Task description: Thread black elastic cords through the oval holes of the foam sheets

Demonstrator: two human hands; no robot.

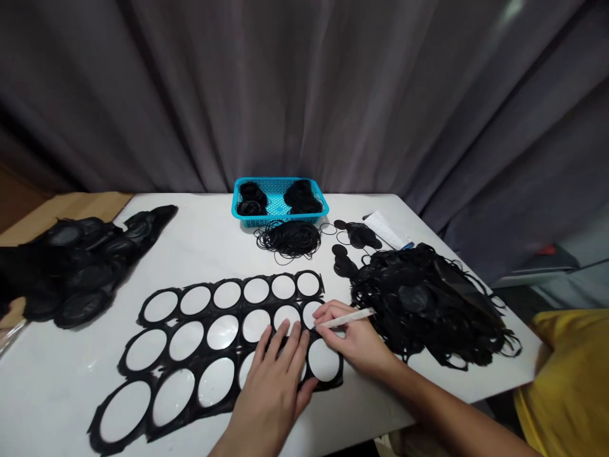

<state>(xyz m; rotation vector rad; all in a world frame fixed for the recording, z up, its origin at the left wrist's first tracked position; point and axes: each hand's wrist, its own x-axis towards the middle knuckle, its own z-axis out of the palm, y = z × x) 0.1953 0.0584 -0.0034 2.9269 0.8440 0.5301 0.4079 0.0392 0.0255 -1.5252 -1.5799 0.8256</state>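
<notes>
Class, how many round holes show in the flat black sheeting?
18: six in each of three rows of the black sheeting; left hand and right hand partly cover some.

Light: muted; table point(209, 254) bright, curtain point(304, 95) dim beyond the grip of the right hand point(351, 334). Glare: small table spots, left of grip. Black heap point(413, 298), right: detail partly lost (dark on dark). Yellow cloth point(571, 368), farther right: soft, stretched.

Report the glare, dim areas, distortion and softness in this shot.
Head view: small glints on the white tabletop, left of centre; head view: grey curtain dim, with a pale patch at upper right; head view: black pile so dark that its strands merge; head view: circles in the black sheet look slanted and stretched toward lower left; head view: yellow cloth looks soft.
</notes>
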